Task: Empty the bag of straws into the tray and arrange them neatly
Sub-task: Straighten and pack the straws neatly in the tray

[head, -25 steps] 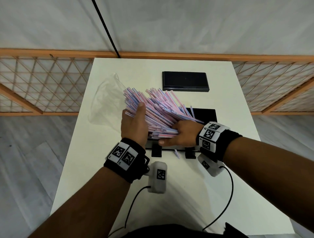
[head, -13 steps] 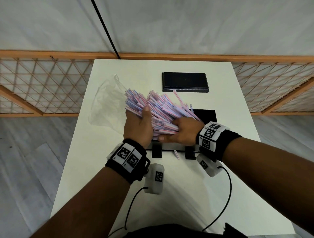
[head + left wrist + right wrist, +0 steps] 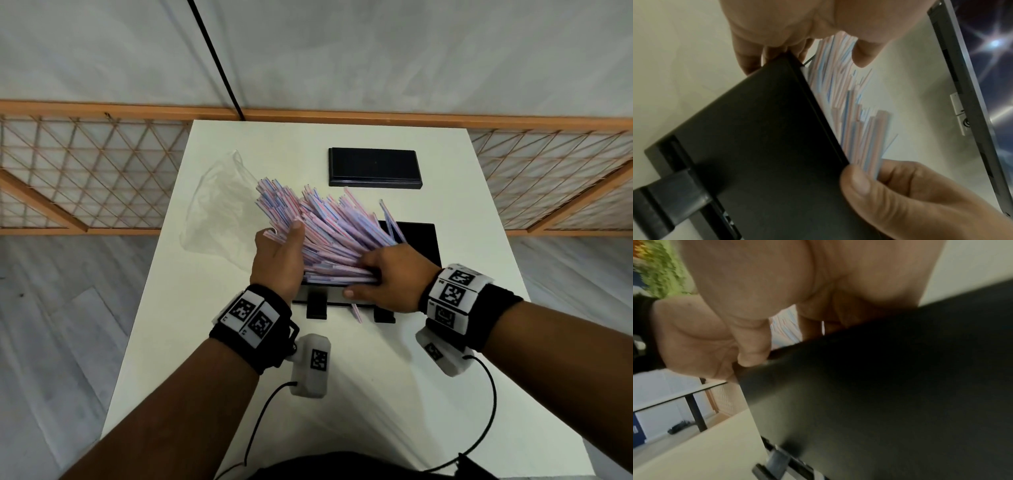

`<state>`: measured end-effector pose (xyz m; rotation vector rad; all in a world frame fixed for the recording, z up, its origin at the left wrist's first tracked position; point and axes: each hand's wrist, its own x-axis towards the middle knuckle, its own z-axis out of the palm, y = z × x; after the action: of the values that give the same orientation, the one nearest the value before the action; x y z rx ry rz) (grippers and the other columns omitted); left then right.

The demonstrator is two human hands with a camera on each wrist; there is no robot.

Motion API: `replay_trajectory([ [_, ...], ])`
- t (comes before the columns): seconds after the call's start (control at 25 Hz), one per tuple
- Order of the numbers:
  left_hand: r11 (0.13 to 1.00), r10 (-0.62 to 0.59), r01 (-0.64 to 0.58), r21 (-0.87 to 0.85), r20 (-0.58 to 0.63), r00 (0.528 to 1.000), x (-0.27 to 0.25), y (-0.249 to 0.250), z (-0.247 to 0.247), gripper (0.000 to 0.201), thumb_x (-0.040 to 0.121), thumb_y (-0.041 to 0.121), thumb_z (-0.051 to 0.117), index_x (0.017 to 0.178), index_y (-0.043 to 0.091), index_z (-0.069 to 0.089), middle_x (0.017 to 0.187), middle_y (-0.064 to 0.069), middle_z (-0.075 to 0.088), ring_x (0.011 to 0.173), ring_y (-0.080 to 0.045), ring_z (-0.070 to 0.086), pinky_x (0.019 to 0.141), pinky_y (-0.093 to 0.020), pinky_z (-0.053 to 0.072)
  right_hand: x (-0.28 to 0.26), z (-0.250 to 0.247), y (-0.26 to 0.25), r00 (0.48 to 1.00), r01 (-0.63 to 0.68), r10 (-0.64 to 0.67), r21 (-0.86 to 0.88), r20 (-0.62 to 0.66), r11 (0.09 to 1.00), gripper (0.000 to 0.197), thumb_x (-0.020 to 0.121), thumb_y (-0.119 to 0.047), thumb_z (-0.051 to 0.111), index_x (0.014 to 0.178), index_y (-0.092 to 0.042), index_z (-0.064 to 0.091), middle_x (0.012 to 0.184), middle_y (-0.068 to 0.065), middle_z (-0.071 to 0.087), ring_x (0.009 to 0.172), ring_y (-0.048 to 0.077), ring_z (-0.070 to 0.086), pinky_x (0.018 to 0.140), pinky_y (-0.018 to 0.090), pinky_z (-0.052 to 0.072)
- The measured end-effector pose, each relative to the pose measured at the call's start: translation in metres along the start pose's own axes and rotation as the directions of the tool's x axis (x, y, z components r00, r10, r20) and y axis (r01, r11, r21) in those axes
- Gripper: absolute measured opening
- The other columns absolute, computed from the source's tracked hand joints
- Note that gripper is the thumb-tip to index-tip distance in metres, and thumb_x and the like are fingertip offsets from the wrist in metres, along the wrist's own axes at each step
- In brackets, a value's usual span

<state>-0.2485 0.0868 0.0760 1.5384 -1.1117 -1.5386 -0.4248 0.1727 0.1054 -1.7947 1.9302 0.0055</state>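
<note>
Head view: both hands (image 3: 279,260) (image 3: 394,279) clasp straws (image 3: 329,233) over tray (image 3: 419,240).

fenced recording room, white table (image 3: 342,377)

A crinkled clear plastic bag (image 3: 219,209) (faintly glossy) lies on the smooth matt white table (image 3: 342,377); black matt plastic tray (image 3: 748,138).

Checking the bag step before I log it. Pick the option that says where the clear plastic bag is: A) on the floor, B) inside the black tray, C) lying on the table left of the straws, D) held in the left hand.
C: the clear bag lies flat on the table, left of the straws, with neither hand touching it.
</note>
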Motion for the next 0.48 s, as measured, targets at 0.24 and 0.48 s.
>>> replay_trajectory([
  [0.24,0.998,-0.009,0.009,-0.061,0.002,1.000,-0.003,0.003,0.002,0.035,0.096,0.043,0.066,0.114,0.015,0.057,0.102,0.006,0.063,0.095,-0.015,0.063,0.096,-0.037,0.049,0.007,0.004,-0.009,0.996,-0.051,0.051,-0.004,0.075,0.999,0.051,0.080,-0.078,0.051,0.086,-0.028,0.060,0.072,-0.009,0.056,0.075,0.016,0.057,0.070,0.027,0.044],
  [0.48,0.993,0.004,-0.002,-0.114,0.018,1.000,-0.008,0.011,0.005,0.073,0.055,0.064,0.075,0.110,0.019,0.061,0.113,-0.002,0.073,0.104,-0.024,0.072,0.099,-0.051,0.056,0.025,0.001,-0.020,0.974,-0.092,0.070,0.098,0.214,0.991,0.053,0.078,-0.080,0.053,0.093,-0.030,0.061,0.097,-0.001,0.067,0.092,0.021,0.061,0.085,0.033,0.049],
])
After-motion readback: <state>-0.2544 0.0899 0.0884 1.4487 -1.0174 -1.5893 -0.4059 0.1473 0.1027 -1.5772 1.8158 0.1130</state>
